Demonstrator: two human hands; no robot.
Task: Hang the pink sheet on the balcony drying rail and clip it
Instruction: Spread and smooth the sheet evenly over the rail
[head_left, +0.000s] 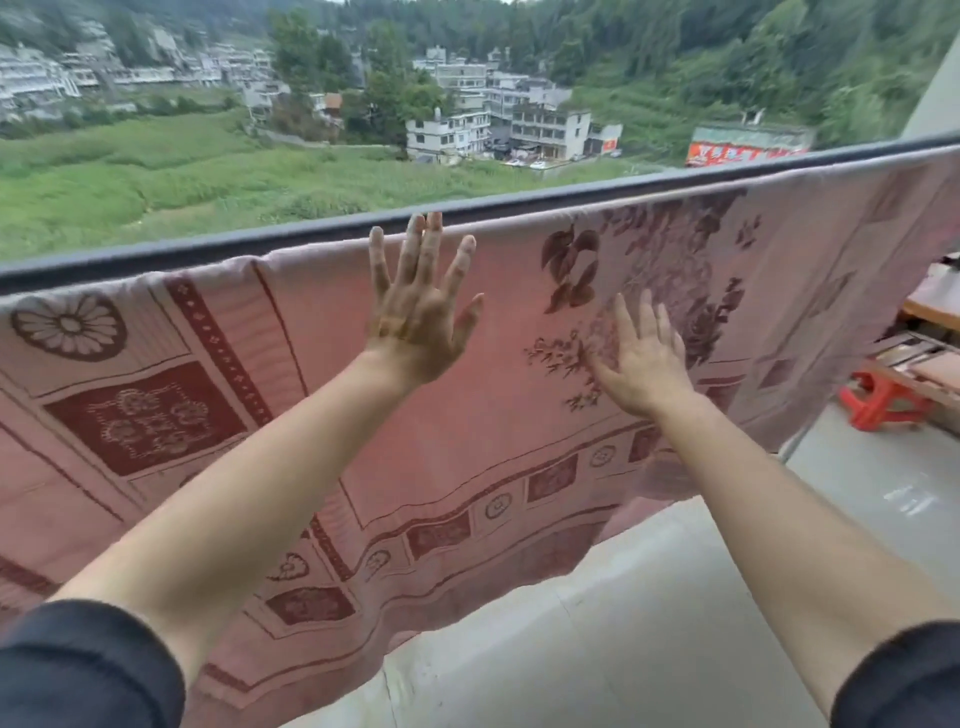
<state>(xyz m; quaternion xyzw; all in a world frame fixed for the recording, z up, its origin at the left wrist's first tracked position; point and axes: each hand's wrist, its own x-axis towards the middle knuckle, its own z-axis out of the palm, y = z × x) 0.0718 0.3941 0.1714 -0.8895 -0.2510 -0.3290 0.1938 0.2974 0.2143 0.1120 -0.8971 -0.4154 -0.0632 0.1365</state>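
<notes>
The pink sheet (488, 410), patterned with dark red flowers and borders, hangs draped over the dark balcony rail (218, 252) from the left edge to the far right. My left hand (421, 306) is raised with fingers spread and straight, its fingertips near the sheet's top fold by the rail. My right hand (644, 358) lies flat with straight fingers against the hanging cloth, lower and to the right. Neither hand holds anything. No clip is in view.
A light tiled balcony floor (597, 639) lies below the sheet's hem. A red plastic stool (878, 402) and stacked boards (930, 358) stand at the right. Beyond the rail are green fields and white buildings far below.
</notes>
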